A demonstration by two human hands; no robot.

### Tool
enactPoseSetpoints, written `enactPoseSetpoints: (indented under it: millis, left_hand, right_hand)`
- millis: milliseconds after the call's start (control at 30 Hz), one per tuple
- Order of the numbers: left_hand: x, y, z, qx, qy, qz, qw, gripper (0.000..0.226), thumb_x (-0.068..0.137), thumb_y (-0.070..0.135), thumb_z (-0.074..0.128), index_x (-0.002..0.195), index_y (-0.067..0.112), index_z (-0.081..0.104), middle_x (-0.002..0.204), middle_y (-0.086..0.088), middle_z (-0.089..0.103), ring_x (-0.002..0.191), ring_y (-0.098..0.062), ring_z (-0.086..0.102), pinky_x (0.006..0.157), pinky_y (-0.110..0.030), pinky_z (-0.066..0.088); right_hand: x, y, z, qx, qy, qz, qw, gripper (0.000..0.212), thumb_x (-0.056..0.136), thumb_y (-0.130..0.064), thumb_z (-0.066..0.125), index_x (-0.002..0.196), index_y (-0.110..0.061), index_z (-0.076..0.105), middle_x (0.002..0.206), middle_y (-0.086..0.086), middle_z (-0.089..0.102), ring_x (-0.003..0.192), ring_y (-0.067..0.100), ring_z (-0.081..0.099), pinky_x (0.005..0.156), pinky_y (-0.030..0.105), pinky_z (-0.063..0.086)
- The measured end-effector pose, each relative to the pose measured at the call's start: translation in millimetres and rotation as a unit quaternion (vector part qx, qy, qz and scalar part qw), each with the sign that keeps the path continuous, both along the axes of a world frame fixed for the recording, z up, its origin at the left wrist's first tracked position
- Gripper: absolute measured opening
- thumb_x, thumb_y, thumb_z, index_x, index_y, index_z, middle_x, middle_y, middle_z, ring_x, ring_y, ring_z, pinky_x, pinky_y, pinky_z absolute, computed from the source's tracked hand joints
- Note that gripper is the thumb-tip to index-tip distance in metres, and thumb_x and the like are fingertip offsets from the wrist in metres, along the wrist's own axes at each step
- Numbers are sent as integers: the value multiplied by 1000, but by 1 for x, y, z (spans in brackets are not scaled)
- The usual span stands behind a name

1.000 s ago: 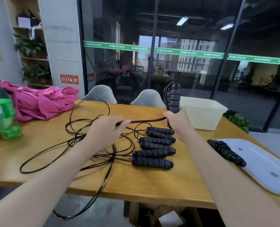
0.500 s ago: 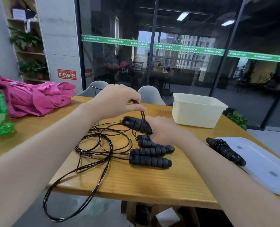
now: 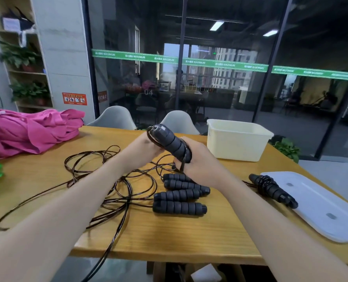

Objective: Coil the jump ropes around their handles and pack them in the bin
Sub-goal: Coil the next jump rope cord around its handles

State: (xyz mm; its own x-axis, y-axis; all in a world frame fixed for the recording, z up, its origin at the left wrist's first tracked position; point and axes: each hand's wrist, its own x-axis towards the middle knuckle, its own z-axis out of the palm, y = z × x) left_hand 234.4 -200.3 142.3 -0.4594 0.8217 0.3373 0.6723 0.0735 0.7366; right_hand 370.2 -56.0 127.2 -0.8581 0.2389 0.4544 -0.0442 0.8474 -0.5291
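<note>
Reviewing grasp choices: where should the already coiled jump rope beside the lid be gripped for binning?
Grip the coiled jump rope around its wrapped middle, from above. It lies flat on the table, its end over the white lid, and pinning the coils keeps them from unwinding.

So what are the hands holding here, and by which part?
The right hand grips the raised jump rope handles at their lower end. The left hand holds the cord near the top end.

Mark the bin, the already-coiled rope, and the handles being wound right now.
bin [image 3: 235,146], head view, on its front wall.
already-coiled rope [image 3: 270,189], head view, mid-bundle, on the wrapped cord.
handles being wound [image 3: 172,142], head view, on the foam grip between both hands.
</note>
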Motion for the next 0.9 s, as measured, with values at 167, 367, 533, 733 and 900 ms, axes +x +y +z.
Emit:
enactPoseSetpoints:
  millis: [167, 367, 533, 733, 900]
  left_hand:
    - [22, 3, -15, 14, -79, -79, 994, 39, 98, 28, 59, 129, 47, 46, 104, 19, 61, 93, -2, 55, 85, -25, 45]
    - [32, 21, -30, 74, -77, 14, 994, 54, 87, 66, 65, 127, 30, 60, 112, 11, 71, 104, -5, 66, 87, -23, 52]
    - [22, 15, -34, 89, -46, 8, 995, 28, 95, 59, 59, 107, 33, 65, 94, 9, 72, 84, -2, 66, 74, -21, 50]
    - [18, 8, -30, 119, -40, -2, 992, 14, 96, 43, 68, 103, 30, 68, 88, 12, 74, 83, -4, 69, 68, -15, 51]
    - [16, 2, -30, 108, -39, 3, 993, 17, 96, 47, 67, 105, 33, 68, 92, 11, 76, 88, -8, 72, 75, -25, 57]
  right_hand:
    - [-7, 1, -7, -101, 42, -48, 993, 22, 88, -4, 68, 96, -23, 60, 76, -5, 62, 70, 17, 54, 67, 41, 50]
    - [-13, -21, -19, -33, 54, -120, 991, 24, 92, -14, 64, 113, -20, 55, 85, -1, 68, 76, 20, 64, 66, 39, 56]
    - [-9, -30, -15, -119, 62, -100, 986, 20, 90, -14, 67, 107, -24, 60, 82, -7, 67, 72, 13, 62, 61, 32, 52]
    - [-6, -36, -13, -292, 32, 8, 956, 35, 87, -2, 71, 112, -26, 65, 91, -5, 70, 76, 2, 65, 63, 15, 51]
    - [-5, -34, -17, -333, 7, 48, 942, 37, 88, -3, 75, 113, -27, 62, 93, -4, 70, 81, 5, 68, 72, 20, 55]
